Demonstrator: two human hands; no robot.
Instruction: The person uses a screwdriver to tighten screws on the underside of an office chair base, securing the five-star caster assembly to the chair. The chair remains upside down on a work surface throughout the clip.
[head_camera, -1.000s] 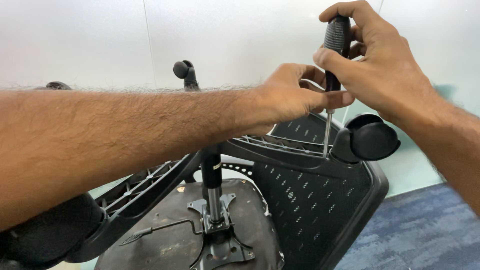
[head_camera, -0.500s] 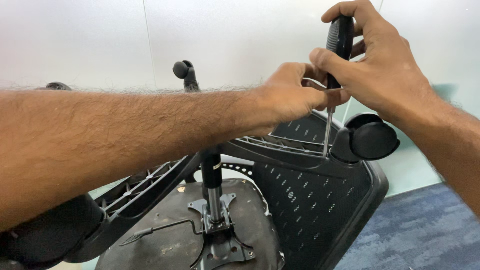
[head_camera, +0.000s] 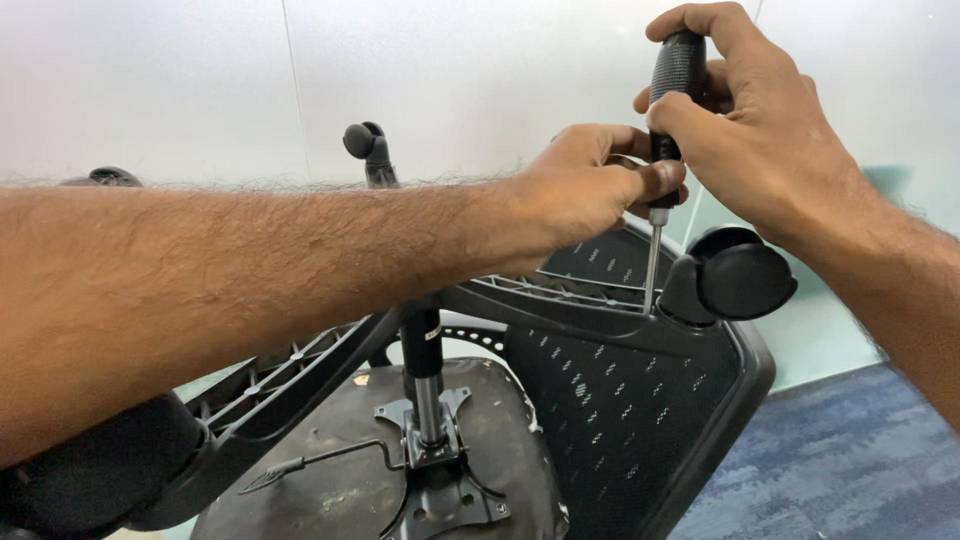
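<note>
So the office chair is flipped upside down here, and the star base (head_camera: 560, 300) is up top with its legs sticking out. The right hand (head_camera: 760, 130) has its fingers wrapped tight around the black handle of a screwdriver (head_camera: 672, 90), held pretty much upright. The left hand (head_camera: 590, 185) is pinching the tool lower down, right where the handle meets the metal shaft, fingers closed on it to steady it. The tip sits down in the end of one base leg, just beside the black caster (head_camera: 740, 275).

Compared with half a second and a second back, hardly anything has moved. Same grip, same angle, tip in the same spot, maybe a tiny shift of the right fingers on the handle. To me that reads like slow turning or levering in place, not a reposition.

Other bits: the gas cylinder (head_camera: 422, 370) runs down to the mechanism plate on the seat underside (head_camera: 330, 490), the perforated backrest (head_camera: 620, 410) is on the right, another caster (head_camera: 365, 140) pokes up behind, and there's blue carpet (head_camera: 850, 470) on the floor.
</note>
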